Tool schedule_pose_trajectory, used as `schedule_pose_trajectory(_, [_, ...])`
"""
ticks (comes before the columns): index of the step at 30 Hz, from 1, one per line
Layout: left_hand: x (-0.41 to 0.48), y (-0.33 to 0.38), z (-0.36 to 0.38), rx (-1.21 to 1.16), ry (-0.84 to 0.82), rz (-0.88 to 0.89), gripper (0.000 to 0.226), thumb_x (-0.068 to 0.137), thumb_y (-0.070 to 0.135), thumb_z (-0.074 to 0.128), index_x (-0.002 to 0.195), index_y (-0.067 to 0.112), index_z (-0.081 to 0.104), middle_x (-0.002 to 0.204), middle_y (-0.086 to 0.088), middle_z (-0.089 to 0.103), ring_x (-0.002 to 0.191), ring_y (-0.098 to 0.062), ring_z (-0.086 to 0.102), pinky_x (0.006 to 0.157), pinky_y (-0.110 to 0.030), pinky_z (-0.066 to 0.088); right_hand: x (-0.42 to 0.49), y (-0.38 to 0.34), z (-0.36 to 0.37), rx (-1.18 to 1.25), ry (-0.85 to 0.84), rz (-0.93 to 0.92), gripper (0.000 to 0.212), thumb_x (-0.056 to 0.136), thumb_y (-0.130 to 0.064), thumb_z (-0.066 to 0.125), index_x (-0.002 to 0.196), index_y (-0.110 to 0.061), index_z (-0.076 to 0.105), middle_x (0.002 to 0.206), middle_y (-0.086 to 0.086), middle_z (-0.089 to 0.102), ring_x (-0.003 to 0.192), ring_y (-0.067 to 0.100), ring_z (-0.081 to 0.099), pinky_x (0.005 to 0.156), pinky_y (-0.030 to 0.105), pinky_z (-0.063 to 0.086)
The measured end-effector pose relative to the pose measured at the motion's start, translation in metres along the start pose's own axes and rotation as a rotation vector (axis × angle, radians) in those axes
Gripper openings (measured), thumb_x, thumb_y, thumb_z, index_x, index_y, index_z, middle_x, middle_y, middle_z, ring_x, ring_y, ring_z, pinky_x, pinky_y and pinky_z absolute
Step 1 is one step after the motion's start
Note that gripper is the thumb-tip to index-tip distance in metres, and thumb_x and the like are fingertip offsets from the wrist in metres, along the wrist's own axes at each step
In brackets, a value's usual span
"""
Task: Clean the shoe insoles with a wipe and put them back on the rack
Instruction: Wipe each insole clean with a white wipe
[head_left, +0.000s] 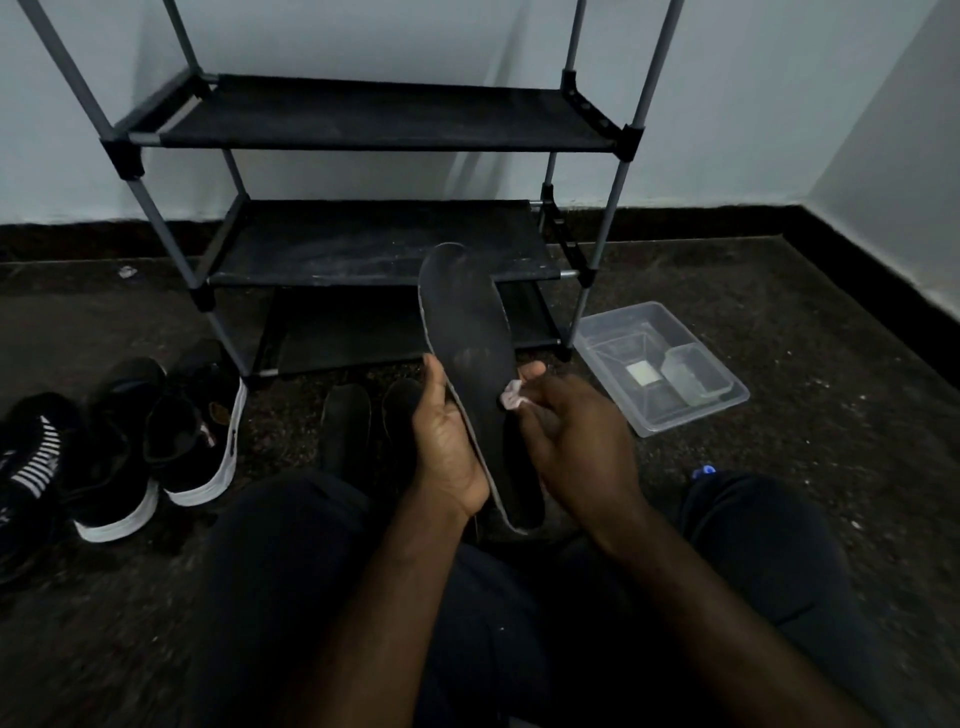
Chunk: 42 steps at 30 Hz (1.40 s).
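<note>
The left hand (448, 447) cups the dark insole (470, 358) from its left edge, fingers curled behind it and thumb up along the rim, holding it tilted with the toe end raised toward the rack. The right hand (574, 441) pinches a small crumpled wipe (511, 397) between thumb and fingertips and presses it against the insole's right edge, about midway along its length. Both hands are above the person's knees, which are in dark trousers.

On the floor just past the hands lie two more dark insoles (345, 421), side by side, though in this dim light their outlines are hard to make out. Behind them stands the shoe rack (363, 114), a grey-poled frame with black fabric shelves, against the pale wall. To its right, on the floor, sits a clear plastic tray (691, 410) with a smaller clear container inside. Off to the left, black shoes with white soles (156, 447) are bunched together on the floor.
</note>
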<state>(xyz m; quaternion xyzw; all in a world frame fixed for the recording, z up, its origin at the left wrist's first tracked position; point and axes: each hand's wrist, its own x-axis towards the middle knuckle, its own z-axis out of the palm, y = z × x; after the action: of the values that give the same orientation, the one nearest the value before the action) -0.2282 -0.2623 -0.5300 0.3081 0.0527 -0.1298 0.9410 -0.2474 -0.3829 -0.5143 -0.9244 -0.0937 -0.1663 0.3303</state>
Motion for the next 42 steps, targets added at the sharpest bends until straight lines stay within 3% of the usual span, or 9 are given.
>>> schedule_pose_trajectory(9, [-0.005,0.002,0.005,-0.023,0.049,0.016,0.1,0.077,0.082,0.029,0.125,0.001,0.062,0.121,-0.029,0.062,0.105,-0.038,0.065,0.094,-0.048,0.052,-0.008,-0.007,0.003,0.075,-0.106,-0.074,0.014,0.089,-0.027,0.063,0.098,-0.02,0.071,0.096,0.001,0.066,0.085,0.019,0.064,0.072,0.038,0.052])
schedule_pose_trajectory(12, [-0.002,-0.001,0.005,0.003,0.048,0.04,0.102,0.077,0.084,0.028,0.13,0.001,0.055,0.109,-0.026,0.065,0.098,-0.035,0.066,0.092,-0.046,0.052,0.001,0.003,0.0,0.022,-0.039,0.042,0.014,0.088,-0.027,0.064,0.099,-0.024,0.071,0.098,0.001,0.066,0.089,0.02,0.063,0.077,0.04,0.052])
schedule_pose_trajectory(17, [0.001,-0.001,0.001,0.041,0.082,0.035,0.1,0.085,0.081,0.022,0.121,-0.004,0.06,0.088,-0.02,0.066,0.09,-0.036,0.068,0.087,-0.05,0.055,-0.016,-0.018,0.001,0.133,-0.244,-0.104,0.02,0.088,-0.033,0.061,0.086,-0.015,0.071,0.089,0.003,0.066,0.081,0.018,0.063,0.073,0.038,0.051])
schedule_pose_trajectory(21, [-0.002,-0.002,0.001,0.065,0.045,0.0,0.099,0.086,0.079,0.024,0.119,-0.006,0.061,0.095,-0.021,0.064,0.088,-0.03,0.066,0.089,-0.041,0.052,0.0,0.005,-0.001,0.067,-0.079,0.081,0.024,0.087,-0.04,0.057,0.094,-0.022,0.071,0.094,0.001,0.067,0.087,0.02,0.064,0.077,0.041,0.051])
schedule_pose_trajectory(27, [-0.001,0.002,0.002,-0.028,0.02,-0.074,0.098,0.082,0.08,0.032,0.124,-0.005,0.057,0.111,-0.028,0.065,0.106,-0.04,0.065,0.096,-0.054,0.049,-0.022,-0.01,0.0,0.173,-0.225,-0.072,0.01,0.089,-0.023,0.066,0.088,-0.016,0.071,0.086,-0.001,0.068,0.08,0.012,0.063,0.072,0.03,0.049])
schedule_pose_trajectory(32, [-0.004,0.0,0.006,-0.01,-0.021,-0.121,0.098,0.083,0.08,0.031,0.125,-0.005,0.055,0.119,-0.033,0.06,0.109,-0.039,0.062,0.097,-0.054,0.049,-0.005,0.013,-0.003,0.052,-0.042,0.071,0.01,0.088,-0.026,0.066,0.095,-0.021,0.072,0.095,-0.001,0.069,0.088,0.017,0.065,0.079,0.036,0.051])
schedule_pose_trajectory(35, [-0.004,-0.001,0.007,-0.057,-0.004,-0.131,0.097,0.077,0.078,0.037,0.124,-0.005,0.053,0.118,-0.033,0.061,0.111,-0.041,0.062,0.101,-0.053,0.045,-0.017,-0.003,-0.001,0.104,-0.143,-0.03,0.007,0.088,-0.019,0.066,0.091,-0.019,0.072,0.095,-0.009,0.068,0.087,0.011,0.063,0.076,0.017,0.046])
schedule_pose_trajectory(38, [-0.003,0.0,0.006,-0.089,-0.017,-0.12,0.096,0.076,0.078,0.037,0.122,-0.005,0.053,0.121,-0.033,0.06,0.114,-0.043,0.061,0.102,-0.055,0.043,-0.023,-0.009,-0.003,0.125,-0.198,-0.122,0.005,0.088,-0.021,0.066,0.089,-0.019,0.071,0.088,-0.003,0.067,0.08,0.012,0.062,0.071,0.025,0.046])
schedule_pose_trajectory(42, [-0.002,-0.002,0.004,-0.057,-0.046,-0.135,0.097,0.081,0.08,0.032,0.125,-0.005,0.051,0.128,-0.035,0.056,0.118,-0.043,0.058,0.101,-0.056,0.045,-0.007,0.013,-0.002,0.12,-0.032,0.044,0.014,0.088,-0.03,0.063,0.095,-0.022,0.072,0.095,-0.003,0.071,0.089,0.015,0.066,0.078,0.036,0.052])
